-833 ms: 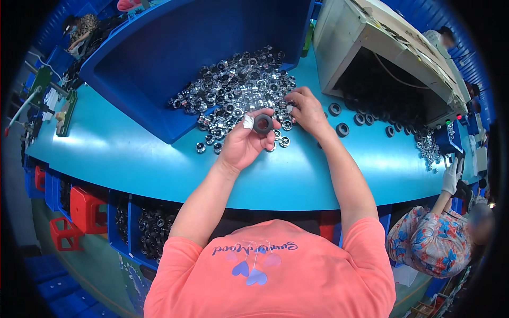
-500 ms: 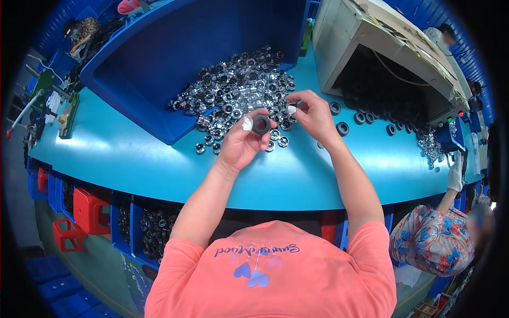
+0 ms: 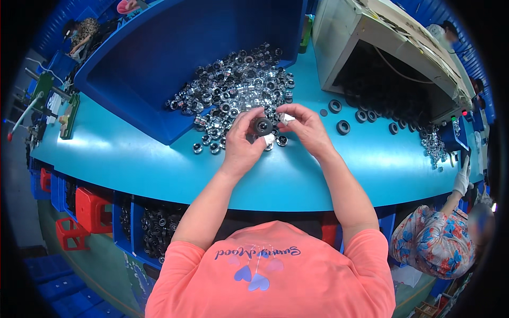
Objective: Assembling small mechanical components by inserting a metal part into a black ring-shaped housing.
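Observation:
My left hand (image 3: 245,143) is closed around a small black toy tyre (image 3: 263,126), with a shiny wheel hub showing in its middle. White wrapping covers a fingertip of this hand. Close to the tyre's right side is my right hand (image 3: 306,130), fingers curled toward its white-wrapped thumb. Whatever those fingers pinch, if anything, is hidden. Just beyond both hands lies a heap of chrome and black wheel hubs (image 3: 249,85), spilling out of a tilted blue bin (image 3: 127,90).
Loose black tyres (image 3: 343,127) lie right of my hands, before a pale open-fronted box (image 3: 339,47) with more tyres inside. A smaller pile of shiny parts (image 3: 435,146) sits far right. One person in a floral top (image 3: 435,241) works there. Red stools (image 3: 94,209) stand below left.
My right hand has moved left and down, up to the tyre. The tyre's hole, open before, now shows a hub in it. My left hand has turned a little.

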{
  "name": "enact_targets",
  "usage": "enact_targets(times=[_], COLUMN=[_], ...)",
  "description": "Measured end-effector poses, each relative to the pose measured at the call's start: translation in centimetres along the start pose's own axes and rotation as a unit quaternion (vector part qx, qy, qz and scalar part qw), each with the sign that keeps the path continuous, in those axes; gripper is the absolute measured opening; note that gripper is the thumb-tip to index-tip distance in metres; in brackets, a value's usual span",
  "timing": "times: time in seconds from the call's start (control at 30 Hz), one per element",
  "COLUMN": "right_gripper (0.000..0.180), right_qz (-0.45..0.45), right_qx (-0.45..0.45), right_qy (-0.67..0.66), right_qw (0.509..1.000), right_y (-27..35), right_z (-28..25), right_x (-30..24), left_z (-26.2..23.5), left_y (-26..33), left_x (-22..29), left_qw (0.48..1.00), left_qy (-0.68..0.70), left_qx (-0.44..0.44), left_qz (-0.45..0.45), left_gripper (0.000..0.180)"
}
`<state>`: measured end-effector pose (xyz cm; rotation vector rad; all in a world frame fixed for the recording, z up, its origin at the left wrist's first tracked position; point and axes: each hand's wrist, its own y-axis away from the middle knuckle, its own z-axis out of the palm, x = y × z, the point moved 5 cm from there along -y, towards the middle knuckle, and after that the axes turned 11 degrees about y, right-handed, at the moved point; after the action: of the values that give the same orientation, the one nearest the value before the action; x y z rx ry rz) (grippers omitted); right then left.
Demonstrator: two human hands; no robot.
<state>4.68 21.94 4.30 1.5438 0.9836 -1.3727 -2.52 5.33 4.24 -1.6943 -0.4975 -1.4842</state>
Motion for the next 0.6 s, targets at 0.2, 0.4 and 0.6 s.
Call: enact_targets(times=[0.2,0.4,0.6], right_gripper=[0.030,0.027,0.026], right_qz=[0.015,0.060,0.074], right_qx=[-0.057,-0.079,-0.124], right_qy=[0.082,0.063,-0.055], right_qw=[0.995,0.993,0.988], right_y=[-0.1,0.2,0.6], right_z=[0.6,1.2,2.0], right_x=[1.5,1.5,1.4], left_z=[-0.2,0.0,-0.1], left_y=[0.1,0.3,-0.1], left_x=[-0.6,-0.2,-0.8], left_qw=[1.000,1.000,0.985], left_qy=[0.013,0.016,0.169], left_qx=[0.004,-0.011,-0.034], left_qz=[0.012,0.001,-0.027], left_gripper=[0.064,0.065,0.061])
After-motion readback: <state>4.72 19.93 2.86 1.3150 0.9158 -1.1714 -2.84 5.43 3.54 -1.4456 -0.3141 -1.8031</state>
